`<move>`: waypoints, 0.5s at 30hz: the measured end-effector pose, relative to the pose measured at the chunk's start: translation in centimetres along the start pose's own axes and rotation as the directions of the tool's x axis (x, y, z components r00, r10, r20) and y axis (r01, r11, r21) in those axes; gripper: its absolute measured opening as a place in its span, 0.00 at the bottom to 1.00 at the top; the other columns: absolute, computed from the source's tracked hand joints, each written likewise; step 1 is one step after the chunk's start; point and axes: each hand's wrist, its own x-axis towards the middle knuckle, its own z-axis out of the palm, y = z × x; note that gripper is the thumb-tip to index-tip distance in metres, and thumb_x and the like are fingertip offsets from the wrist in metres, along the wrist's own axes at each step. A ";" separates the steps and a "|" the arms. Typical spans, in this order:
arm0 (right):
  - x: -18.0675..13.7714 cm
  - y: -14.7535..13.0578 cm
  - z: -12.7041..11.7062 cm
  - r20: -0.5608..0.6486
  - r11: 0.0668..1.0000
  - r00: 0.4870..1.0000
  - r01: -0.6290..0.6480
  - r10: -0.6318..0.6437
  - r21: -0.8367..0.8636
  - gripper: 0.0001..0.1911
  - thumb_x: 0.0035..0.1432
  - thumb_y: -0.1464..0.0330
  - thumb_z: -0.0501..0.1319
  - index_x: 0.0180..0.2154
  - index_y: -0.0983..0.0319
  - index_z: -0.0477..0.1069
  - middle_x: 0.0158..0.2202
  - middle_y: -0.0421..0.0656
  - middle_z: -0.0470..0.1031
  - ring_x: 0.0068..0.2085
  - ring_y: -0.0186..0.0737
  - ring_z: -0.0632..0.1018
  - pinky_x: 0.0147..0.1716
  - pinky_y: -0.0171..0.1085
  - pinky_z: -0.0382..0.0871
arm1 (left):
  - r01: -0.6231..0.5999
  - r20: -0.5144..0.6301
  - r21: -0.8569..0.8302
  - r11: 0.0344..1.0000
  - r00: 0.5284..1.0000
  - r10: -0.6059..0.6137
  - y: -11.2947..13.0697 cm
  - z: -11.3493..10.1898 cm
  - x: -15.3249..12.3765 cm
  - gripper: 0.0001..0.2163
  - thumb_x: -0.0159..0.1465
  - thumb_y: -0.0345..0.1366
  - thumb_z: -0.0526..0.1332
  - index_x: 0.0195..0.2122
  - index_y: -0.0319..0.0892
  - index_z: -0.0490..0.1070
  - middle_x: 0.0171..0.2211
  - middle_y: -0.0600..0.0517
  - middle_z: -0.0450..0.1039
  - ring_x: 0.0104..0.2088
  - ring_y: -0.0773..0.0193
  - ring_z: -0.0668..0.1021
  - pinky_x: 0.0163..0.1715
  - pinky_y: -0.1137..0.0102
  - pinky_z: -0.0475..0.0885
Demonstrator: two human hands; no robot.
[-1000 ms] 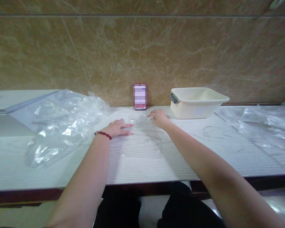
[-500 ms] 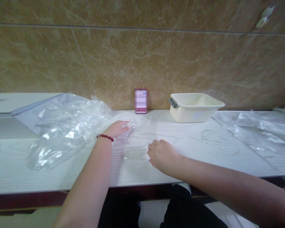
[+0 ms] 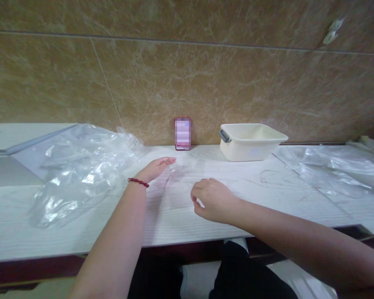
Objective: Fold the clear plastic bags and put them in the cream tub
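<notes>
A thin clear plastic bag point(image 3: 179, 189) lies on the white wood-grain table between my two hands; its outline is faint. My left hand point(image 3: 158, 167), with a red bead bracelet at the wrist, reaches over the bag's far left corner, fingers stretched out together. At the bag's right side, my right hand point(image 3: 213, 200) is closed, thumb and forefinger curled into a ring against the film. The fingertips' exact grip is partly hidden.
A phone point(image 3: 183, 133) leans against the marbled wall. Right of it stands a cream plastic bin point(image 3: 247, 149) with a grey handle. Crumpled clear plastic point(image 3: 84, 174) spills from a white box point(image 3: 12, 170) at left. More clear film point(image 3: 336, 170) lies at right.
My left hand's thumb and fingers have come together from a spread shape. The right hand has lifted slightly, its thumb and forefinger now showing a gap. The view has shifted a little.
</notes>
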 end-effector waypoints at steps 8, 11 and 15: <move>3.4 3.9 -3.4 0.083 0.948 0.995 -0.069 0.046 0.310 0.07 0.43 0.70 0.54 0.26 0.62 0.70 0.28 0.39 0.72 0.30 0.32 0.71 0.30 0.29 0.61 | 0.125 0.259 -0.543 0.831 0.966 0.024 0.3 0.1 0.0 0.36 0.54 0.59 0.33 0.47 0.38 0.63 0.47 0.43 0.65 0.50 0.59 0.65 0.48 0.64 0.57; 5.3 5.8 -4.0 0.121 0.945 0.988 -0.133 0.100 0.300 0.08 0.43 0.69 0.54 0.27 0.62 0.71 0.28 0.39 0.73 0.30 0.32 0.71 0.28 0.29 0.60 | 0.102 0.257 -0.625 0.774 0.963 0.081 0.6 -0.1 -0.3 0.41 0.48 0.64 0.32 0.46 0.36 0.64 0.48 0.41 0.64 0.51 0.55 0.64 0.48 0.62 0.56; 7.6 7.8 -4.2 0.138 0.957 0.982 -0.159 0.129 0.241 0.08 0.43 0.69 0.55 0.26 0.62 0.71 0.26 0.38 0.72 0.29 0.31 0.71 0.26 0.28 0.59 | 0.028 0.211 -0.659 0.751 0.966 0.149 0.7 -0.2 -0.5 0.38 0.45 0.62 0.49 0.47 0.35 0.62 0.47 0.39 0.65 0.50 0.53 0.64 0.48 0.60 0.57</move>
